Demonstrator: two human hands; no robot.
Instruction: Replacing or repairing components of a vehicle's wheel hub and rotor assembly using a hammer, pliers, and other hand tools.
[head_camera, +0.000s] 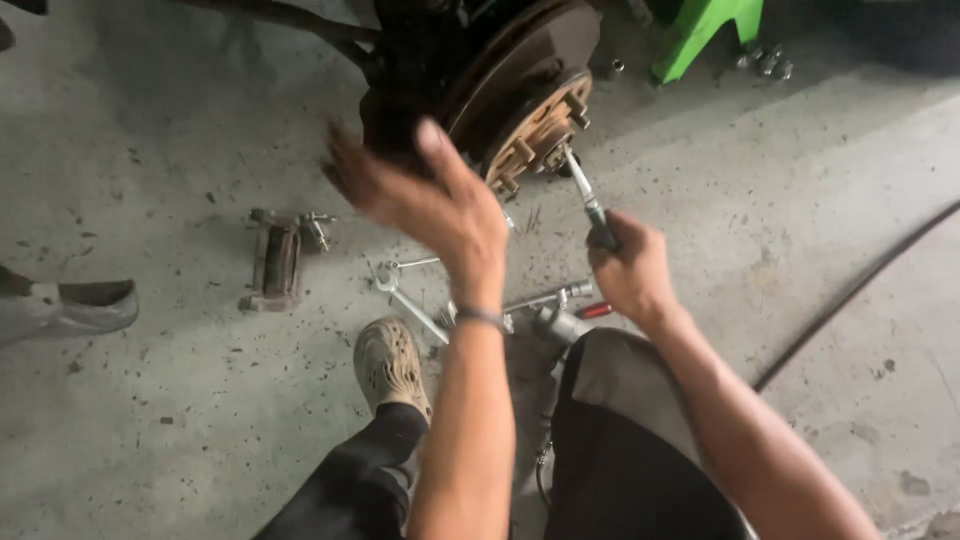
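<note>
A rusty brake disc and wheel hub (525, 95) with bare studs hangs at the top centre. My right hand (628, 268) is closed around the handle of a metal wrench (583, 190), whose far end sits on the hub near the centre. My left hand (425, 190) is blurred, fingers spread and empty, raised in front of the dark parts left of the disc.
A brake caliper (277, 258) lies on the concrete floor at left. Several wrenches (410, 305) and tools lie between my legs. Another person's shoe (70, 305) shows at the left edge. A green stand (700, 30) sits top right; a dark hose (860, 285) crosses the floor.
</note>
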